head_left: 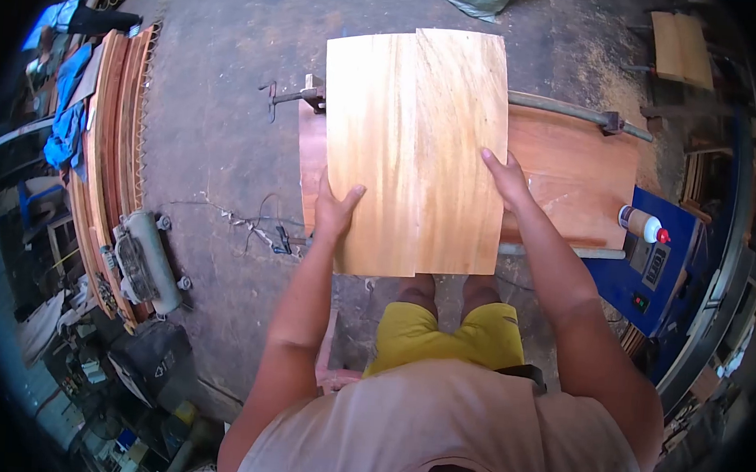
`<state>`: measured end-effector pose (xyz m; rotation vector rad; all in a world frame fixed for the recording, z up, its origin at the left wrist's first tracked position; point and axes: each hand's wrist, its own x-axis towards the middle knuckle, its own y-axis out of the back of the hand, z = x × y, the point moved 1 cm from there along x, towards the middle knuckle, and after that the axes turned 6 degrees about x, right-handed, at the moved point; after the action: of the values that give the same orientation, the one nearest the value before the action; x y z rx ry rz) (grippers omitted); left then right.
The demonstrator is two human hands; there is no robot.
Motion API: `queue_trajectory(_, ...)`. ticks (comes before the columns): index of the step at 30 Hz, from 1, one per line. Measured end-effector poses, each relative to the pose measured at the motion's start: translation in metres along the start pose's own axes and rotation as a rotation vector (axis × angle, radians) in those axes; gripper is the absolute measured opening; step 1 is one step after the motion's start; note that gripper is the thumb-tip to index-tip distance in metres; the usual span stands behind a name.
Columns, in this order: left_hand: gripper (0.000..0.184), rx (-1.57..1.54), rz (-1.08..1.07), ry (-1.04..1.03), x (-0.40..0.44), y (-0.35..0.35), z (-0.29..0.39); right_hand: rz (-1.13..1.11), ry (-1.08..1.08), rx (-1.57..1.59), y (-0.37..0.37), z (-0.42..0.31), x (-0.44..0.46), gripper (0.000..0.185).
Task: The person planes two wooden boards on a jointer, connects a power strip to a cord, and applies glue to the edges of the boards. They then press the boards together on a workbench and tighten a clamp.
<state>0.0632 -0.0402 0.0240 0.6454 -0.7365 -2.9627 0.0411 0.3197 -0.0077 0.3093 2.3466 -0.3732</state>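
Note:
Two pale wooden boards are held side by side, long edges together, the right one set slightly higher at its top end. My left hand grips the left edge, its thumb lying on the face. On the opposite edge, my right hand has its thumb on the face too; the fingers of both hands are partly hidden behind the wood. Beneath the boards lies a reddish wooden panel, partly covered. A pipe clamp runs along its far side and another pipe along its near side.
A white glue bottle with a red cap lies on a blue machine at right. Stacked planks and a grey compressor tank stand at left. Cables cross the floor. Another clamped panel sits far right.

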Motion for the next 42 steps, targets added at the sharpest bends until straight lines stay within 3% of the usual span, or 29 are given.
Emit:
queue_trajectory(29,0.077,-0.06,-0.01,0.029,0.005,-0.002,-0.007,0.039,0.06,-0.178,-0.007,0.002,-0.012,0.065)
queue_trajectory(32,0.076,-0.059,-0.046,0.071,0.004,-0.002,-0.001,0.065,0.055,-0.235,-0.005,0.003,-0.012,0.066)
queue_trajectory(38,0.071,-0.131,-0.034,-0.033,0.003,-0.003,-0.005,0.055,0.085,-0.238,-0.002,0.007,-0.009,0.07)
queue_trajectory(42,0.06,-0.004,0.0,-0.015,0.001,-0.001,0.0,0.053,0.081,-0.174,0.005,0.015,-0.003,0.071)
